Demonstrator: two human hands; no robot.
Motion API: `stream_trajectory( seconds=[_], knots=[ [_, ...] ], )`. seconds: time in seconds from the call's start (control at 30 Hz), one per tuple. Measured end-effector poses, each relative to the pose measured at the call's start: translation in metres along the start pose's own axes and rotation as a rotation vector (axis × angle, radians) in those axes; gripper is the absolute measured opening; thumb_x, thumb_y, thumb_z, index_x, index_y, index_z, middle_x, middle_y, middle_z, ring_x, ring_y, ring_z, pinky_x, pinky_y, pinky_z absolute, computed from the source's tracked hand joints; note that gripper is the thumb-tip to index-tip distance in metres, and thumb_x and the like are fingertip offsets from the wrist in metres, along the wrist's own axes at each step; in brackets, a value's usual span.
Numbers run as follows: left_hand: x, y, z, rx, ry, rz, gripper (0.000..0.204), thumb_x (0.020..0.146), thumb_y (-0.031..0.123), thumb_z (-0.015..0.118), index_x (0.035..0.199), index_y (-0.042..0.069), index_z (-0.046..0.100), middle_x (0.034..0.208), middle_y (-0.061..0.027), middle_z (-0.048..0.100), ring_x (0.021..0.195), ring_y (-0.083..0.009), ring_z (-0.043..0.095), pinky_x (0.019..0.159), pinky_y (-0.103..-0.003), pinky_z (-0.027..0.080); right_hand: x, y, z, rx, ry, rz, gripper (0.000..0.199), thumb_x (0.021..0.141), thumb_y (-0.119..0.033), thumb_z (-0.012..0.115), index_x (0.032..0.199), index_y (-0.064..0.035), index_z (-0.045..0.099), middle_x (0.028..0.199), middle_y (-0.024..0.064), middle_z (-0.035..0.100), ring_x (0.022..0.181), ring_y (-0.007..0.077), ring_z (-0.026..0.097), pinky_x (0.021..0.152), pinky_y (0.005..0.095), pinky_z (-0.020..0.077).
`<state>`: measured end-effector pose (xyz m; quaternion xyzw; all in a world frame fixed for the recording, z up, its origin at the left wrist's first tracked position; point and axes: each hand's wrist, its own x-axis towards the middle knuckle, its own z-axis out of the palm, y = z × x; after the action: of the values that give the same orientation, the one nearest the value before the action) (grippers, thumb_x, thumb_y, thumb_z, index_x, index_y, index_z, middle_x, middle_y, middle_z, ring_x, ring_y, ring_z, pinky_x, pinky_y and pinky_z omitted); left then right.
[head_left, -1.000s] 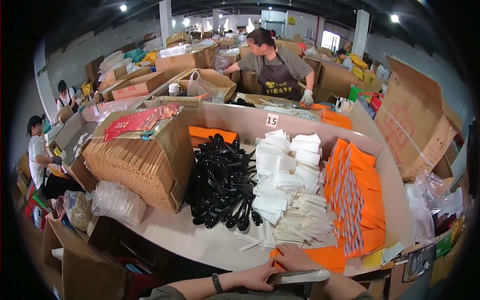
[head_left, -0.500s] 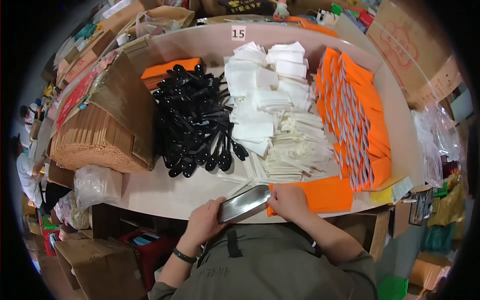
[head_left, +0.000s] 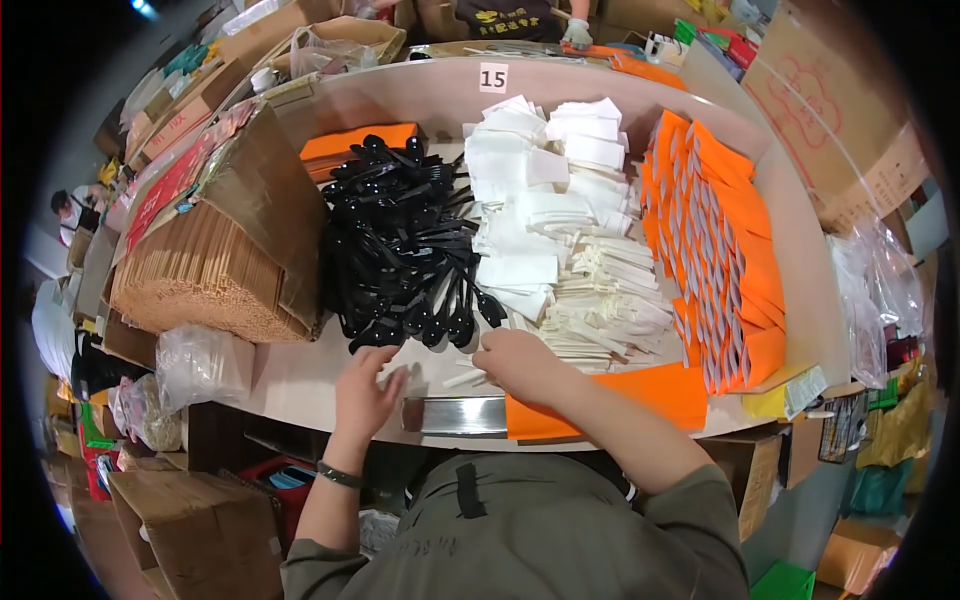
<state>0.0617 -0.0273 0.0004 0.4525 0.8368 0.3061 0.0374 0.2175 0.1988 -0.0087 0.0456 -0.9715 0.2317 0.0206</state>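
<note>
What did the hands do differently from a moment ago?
Half a second ago both hands held the shiny metal tray up at the table edge. Now it lies flat on the table, let go. The left hand has moved forward toward the black spoons, and the right hand has reached to the white packets. The piles of spoons, napkins and orange envelopes stayed put.

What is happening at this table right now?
A person stands at a long table covered with supplies. The left hand reaches toward the heap of black plastic spoons. The right hand rests on the small white paper-wrapped sticks beside the white napkins. A shiny metal tray and an orange envelope lie at the near edge, with rows of orange envelopes to the right.
</note>
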Motion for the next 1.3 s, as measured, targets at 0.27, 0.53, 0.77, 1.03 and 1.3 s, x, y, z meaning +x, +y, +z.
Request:
stream_trajectory(
  seconds=[0.27,0.53,0.77,1.03,1.3],
  knots=[
    [0.059,0.049,0.030,0.031,-0.080,0.026,0.026,0.089,0.025,0.069,0.113,0.015,0.071,0.097,-0.0093,0.071,0.085,-0.0296,0.069,0.074,-0.039,0.055,0.027,0.065,-0.071,-0.278,0.190,0.366,0.006,0.081,-0.010,0.062,0.082,-0.0046,0.063,0.086,0.0196,0.064,0.089,0.0400,0.063,0.078,0.0486,0.0510],
    [0.121,0.057,0.090,0.143,-0.193,-0.114,0.015,0.083,0.019,0.062,0.087,0.005,0.066,0.088,-0.0198,0.070,0.088,-0.0381,0.068,0.077,-0.048,0.055,0.010,0.101,-0.031,-0.487,0.097,0.320,0.010,0.076,-0.007,0.061,0.078,-0.0029,0.069,0.083,0.0217,0.067,0.082,0.0408,0.067,0.073,0.0484,0.0545],
    [0.084,0.018,0.012,-0.340,0.092,-0.267,0.043,0.087,0.005,0.068,0.128,0.007,0.053,0.088,-0.0108,0.069,0.075,-0.0196,0.069,0.068,-0.032,0.054,0.001,-0.003,-0.067,0.130,0.298,0.530,0.017,0.078,-0.019,0.063,0.075,-0.0018,0.062,0.077,0.0200,0.064,0.073,0.0401,0.063,0.068,0.0506,0.0509],
    [-0.007,0.009,-0.003,-0.390,0.107,-0.324,0.022,0.092,0.010,0.068,0.112,0.002,0.068,0.086,-0.0092,0.070,0.075,-0.0167,0.065,0.069,-0.029,0.051,-0.015,-0.066,0.024,-0.027,0.070,0.011,0.011,0.078,-0.013,0.066,0.079,-0.0024,0.062,0.082,0.0144,0.061,0.084,0.0351,0.062,0.074,0.0445,0.0510],
    [-0.042,0.027,0.017,-0.421,0.022,-0.066,0.021,0.084,-0.001,0.072,0.104,0.002,0.070,0.088,-0.0093,0.065,0.076,-0.0212,0.062,0.068,-0.029,0.048,-0.019,-0.074,0.036,0.046,0.117,0.064,0.013,0.085,-0.014,0.067,0.090,-0.0025,0.064,0.086,0.0141,0.061,0.085,0.0333,0.061,0.074,0.0447,0.0502]
  ],
)
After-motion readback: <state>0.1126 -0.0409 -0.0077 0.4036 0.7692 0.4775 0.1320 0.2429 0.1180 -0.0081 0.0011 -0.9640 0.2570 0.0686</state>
